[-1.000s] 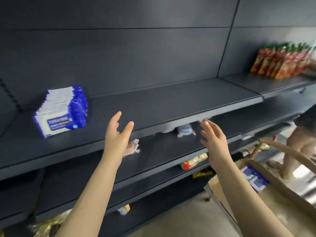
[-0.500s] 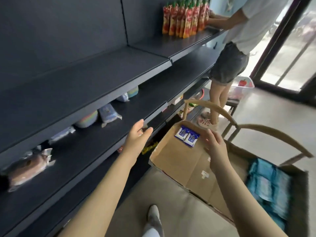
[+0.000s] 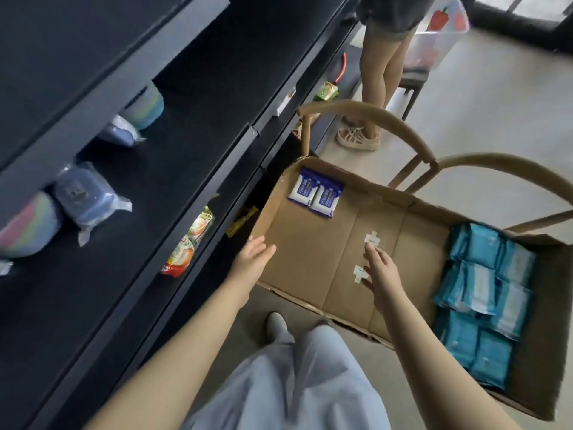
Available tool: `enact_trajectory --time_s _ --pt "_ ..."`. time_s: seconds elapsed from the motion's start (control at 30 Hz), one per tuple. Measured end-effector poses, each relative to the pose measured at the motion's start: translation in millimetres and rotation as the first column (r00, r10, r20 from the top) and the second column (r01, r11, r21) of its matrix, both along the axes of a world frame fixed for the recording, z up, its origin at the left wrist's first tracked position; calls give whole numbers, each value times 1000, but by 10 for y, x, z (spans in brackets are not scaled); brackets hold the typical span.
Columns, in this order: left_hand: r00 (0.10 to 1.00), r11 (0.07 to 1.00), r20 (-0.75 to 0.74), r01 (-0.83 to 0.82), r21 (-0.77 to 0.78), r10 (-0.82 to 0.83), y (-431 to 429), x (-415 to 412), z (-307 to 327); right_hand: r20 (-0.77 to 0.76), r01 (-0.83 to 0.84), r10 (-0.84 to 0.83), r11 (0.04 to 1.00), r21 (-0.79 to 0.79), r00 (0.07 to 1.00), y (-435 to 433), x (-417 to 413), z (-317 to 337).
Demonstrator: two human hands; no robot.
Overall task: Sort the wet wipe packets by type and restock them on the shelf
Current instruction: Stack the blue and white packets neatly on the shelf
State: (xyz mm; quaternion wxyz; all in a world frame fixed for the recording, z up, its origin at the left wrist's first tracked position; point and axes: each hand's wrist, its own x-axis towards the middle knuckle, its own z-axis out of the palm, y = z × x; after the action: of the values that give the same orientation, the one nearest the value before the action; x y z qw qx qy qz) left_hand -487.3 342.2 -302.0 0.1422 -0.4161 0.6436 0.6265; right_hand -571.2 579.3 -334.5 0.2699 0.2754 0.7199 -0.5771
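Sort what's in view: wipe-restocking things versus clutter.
Job: two blue-and-white wipe packets, teal wipe packets, cardboard box, dark shelf.
Lying about: snack packet, wrapped container, pastel bowl, clear bin, wooden chair.

A shop — dark retail shelving (image 3: 192, 169) holding packaged goods (image 3: 189, 243).

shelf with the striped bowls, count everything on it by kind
striped bowls: 2
clear-wrapped blue containers: 2
total: 4
not counted: a wrapper corner, cut off at the picture's left edge
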Motion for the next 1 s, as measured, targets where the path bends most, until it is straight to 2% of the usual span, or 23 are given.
enact_trajectory --time_s 0.17,0.37,0.53,0.77,0.87,1.0 --pt "987 1000 158 -14 -16 16 -59 -635 -738 155 27 -32 999 35 987 -69 -554 -860" --pt "963 999 267 -34 -40 44 -124 -1395 -1575 247 -36 21 998 59 969 -106 -1229 -1756" --pt "962 993 244 -119 -28 122 -111 -2194 -2178 177 -86 80 996 30 981 -340 -1884 -2286" --pt "944 958 176 -261 -116 278 -39 -2882 -2624 142 -74 77 997 -28 987 -789 -2491 -2555" --pt "932 950 212 -263 -167 295 11 -2930 -2702 187 -97 99 995 -20 977 -849 -2506 -2559" --pt "943 968 241 -197 -159 231 -2 -2782 -2688 162 -86 86 996 -6 983 -822 -2416 -2537"
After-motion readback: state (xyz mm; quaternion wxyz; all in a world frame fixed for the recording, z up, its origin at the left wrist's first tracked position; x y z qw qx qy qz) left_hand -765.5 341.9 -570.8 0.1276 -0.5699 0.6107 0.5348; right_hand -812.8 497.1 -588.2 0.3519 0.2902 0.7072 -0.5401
